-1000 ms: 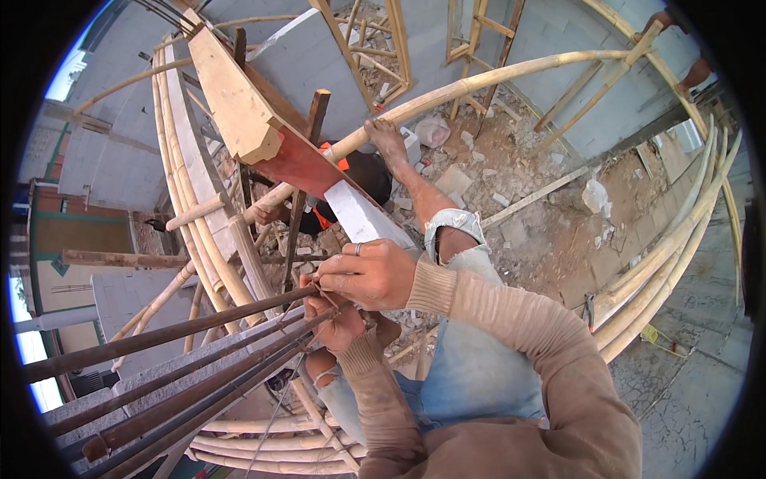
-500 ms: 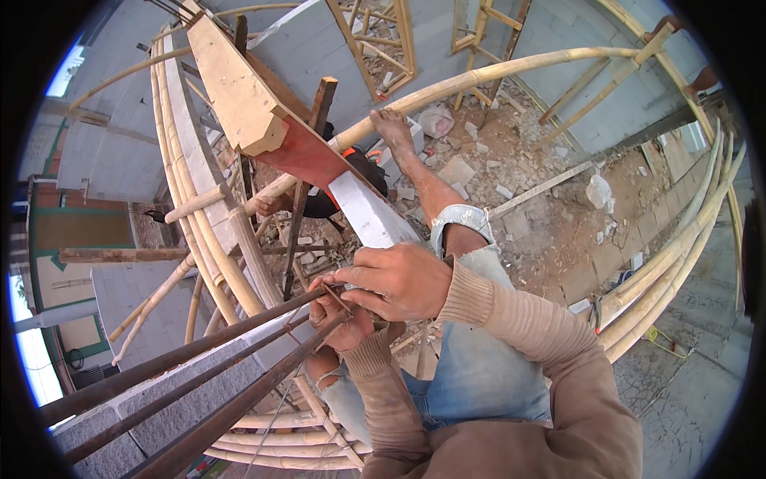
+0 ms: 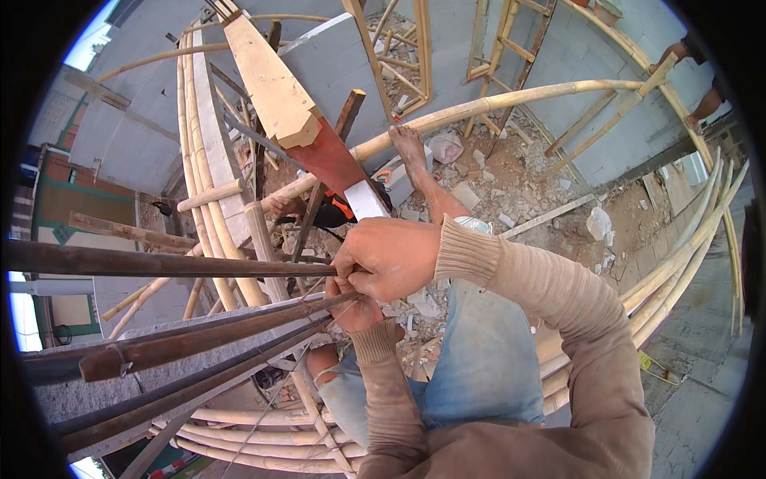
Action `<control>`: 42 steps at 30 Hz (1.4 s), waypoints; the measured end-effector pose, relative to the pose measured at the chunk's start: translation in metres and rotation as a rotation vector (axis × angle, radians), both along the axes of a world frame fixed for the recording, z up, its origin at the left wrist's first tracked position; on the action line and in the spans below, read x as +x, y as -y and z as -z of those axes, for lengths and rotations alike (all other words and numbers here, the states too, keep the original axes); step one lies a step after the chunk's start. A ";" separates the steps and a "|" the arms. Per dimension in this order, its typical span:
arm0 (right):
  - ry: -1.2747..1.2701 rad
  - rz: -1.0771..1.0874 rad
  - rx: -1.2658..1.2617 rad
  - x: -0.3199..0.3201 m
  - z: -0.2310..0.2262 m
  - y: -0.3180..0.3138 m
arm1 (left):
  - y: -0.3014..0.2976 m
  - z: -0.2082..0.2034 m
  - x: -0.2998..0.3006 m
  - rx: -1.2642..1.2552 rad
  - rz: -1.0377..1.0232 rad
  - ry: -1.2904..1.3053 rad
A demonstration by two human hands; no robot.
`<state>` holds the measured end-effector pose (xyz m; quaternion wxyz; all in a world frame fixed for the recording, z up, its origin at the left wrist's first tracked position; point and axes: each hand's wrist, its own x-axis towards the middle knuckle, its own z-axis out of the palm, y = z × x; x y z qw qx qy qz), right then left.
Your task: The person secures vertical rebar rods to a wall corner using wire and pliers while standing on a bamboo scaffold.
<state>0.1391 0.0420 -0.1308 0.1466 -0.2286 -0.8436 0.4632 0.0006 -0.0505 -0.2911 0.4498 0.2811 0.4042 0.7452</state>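
Several long rusty steel bars come in from the left and end at my hands. My right hand (image 3: 391, 259) is closed, its fingers curled down by the end of the upper bar (image 3: 159, 262); what it pinches is hidden. Just below, my left hand (image 3: 359, 314) closes around the end of a middle bar (image 3: 215, 331), its fingertips partly covered by the right hand. Under the bars lies a grey block wall top (image 3: 68, 403). A thin wire (image 3: 271, 407) hangs down below them.
A bamboo pole (image 3: 495, 102) crosses ahead, my bare foot (image 3: 411, 148) resting against it. A wooden formwork board (image 3: 271, 80) rises ahead-left. Another person's hand (image 3: 287, 207) grips the pole from below. Rubble (image 3: 467, 195) covers the ground. Bent bamboo poles (image 3: 678, 255) stand at right.
My right hand has closed in over the left, covering the thin metal piece seen between them before. The bars now lie flatter and spread wider; the whole view has shifted slightly.
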 end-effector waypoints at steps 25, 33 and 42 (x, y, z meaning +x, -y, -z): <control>0.641 -0.060 0.596 -0.005 -0.112 0.013 | -0.010 -0.015 0.020 -0.074 -0.224 -0.021; 0.268 0.309 1.479 -0.002 -0.148 0.045 | -0.016 -0.015 0.030 0.008 -0.230 0.161; -0.523 0.946 0.718 0.009 -0.063 0.018 | -0.023 0.000 0.016 0.122 -0.126 0.298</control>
